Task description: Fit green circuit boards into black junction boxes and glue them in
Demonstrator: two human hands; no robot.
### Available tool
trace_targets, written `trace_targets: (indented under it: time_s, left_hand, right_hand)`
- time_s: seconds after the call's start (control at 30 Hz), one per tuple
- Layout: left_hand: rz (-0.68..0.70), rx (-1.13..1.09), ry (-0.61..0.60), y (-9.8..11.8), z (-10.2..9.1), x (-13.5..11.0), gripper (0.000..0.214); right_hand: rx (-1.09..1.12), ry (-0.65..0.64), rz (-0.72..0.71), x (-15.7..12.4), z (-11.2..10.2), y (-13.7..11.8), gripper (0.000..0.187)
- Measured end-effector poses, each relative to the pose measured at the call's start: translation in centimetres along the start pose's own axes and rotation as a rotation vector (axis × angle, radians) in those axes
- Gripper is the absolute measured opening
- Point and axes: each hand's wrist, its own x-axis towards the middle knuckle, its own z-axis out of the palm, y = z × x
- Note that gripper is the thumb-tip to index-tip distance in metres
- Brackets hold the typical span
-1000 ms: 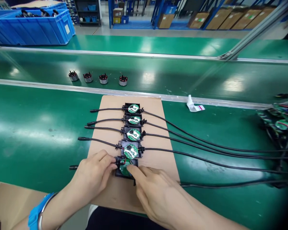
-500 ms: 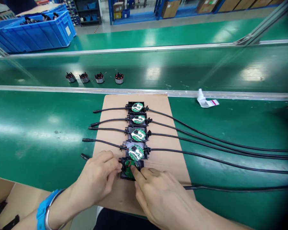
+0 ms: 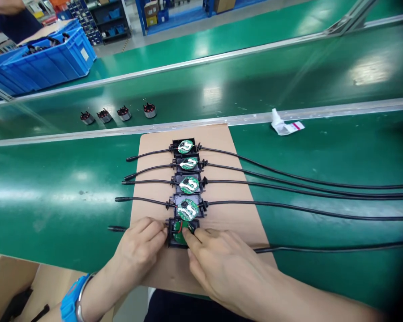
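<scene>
Closest to me on the cardboard lies an open black plastic housing (image 3: 173,239) with a round green circuit board (image 3: 179,235) in it. A red wire shows on the board. My left hand (image 3: 143,241) is closed at the housing's left side, pinching a short black cable (image 3: 116,229) whose plug end sticks out left. My right hand (image 3: 218,259) presses its index fingertip on the board, the other fingers curled by the housing's right side. A long black cable (image 3: 295,248) runs out from beneath this hand; its inner end is hidden.
Several similar housings with boards (image 3: 188,184) and cables form a column on the cardboard sheet (image 3: 228,179). Several small motor stators (image 3: 123,113) stand beyond the metal rail. A crumpled white packet (image 3: 285,127) lies right, a blue crate (image 3: 50,56) back left, near a person's arm (image 3: 8,6).
The head view has tilted and shifted. My left hand sits slightly lower against the housing's left side, and more of the red wire shows. The right index finger stays on the board.
</scene>
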Motion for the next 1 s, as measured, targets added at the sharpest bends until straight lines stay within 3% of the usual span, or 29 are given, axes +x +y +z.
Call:
trace_targets:
  time_s: [0.17, 0.3, 0.37, 0.5, 0.57, 0.83, 0.9, 1.0]
  left_hand:
    - [-0.031, 0.077, -0.158, 0.5, -0.7, 0.6, 0.029]
    - [-0.096, -0.027, -0.081, 1.2, -1.8, 0.9, 0.026]
    - [-0.056, -0.093, -0.054, 1.4, -1.7, 1.0, 0.025]
    - [0.122, -0.141, -0.147, 1.4, -0.3, 0.9, 0.028]
    - [0.120, -0.137, -0.155, 1.2, 0.4, 0.7, 0.031]
    - [0.066, -0.115, -0.170, 1.5, 1.3, -0.1, 0.030]
    - [0.057, -0.124, -0.177, 1.7, 1.3, -0.1, 0.032]
    - [0.059, -0.124, -0.190, 1.7, 1.3, -0.1, 0.036]
  right_hand:
    - [0.032, -0.055, 0.036, 0.2, -0.4, -0.1, 0.031]
    - [0.137, -0.087, 0.058, -0.3, -1.2, 0.2, 0.023]
    - [0.220, -0.104, 0.089, -0.8, -1.6, 0.6, 0.022]
    - [0.315, -0.158, 0.232, -1.6, -1.8, 1.1, 0.017]
    - [0.324, -0.172, 0.259, -1.9, -1.8, 1.1, 0.008]
    - [0.163, -0.045, 0.078, -2.0, -0.8, 0.6, 0.017]
    - [0.185, -0.022, 0.153, -1.7, -0.5, 0.8, 0.022]
    - [0.311, -0.122, 0.317, -1.2, -0.4, 1.4, 0.026]
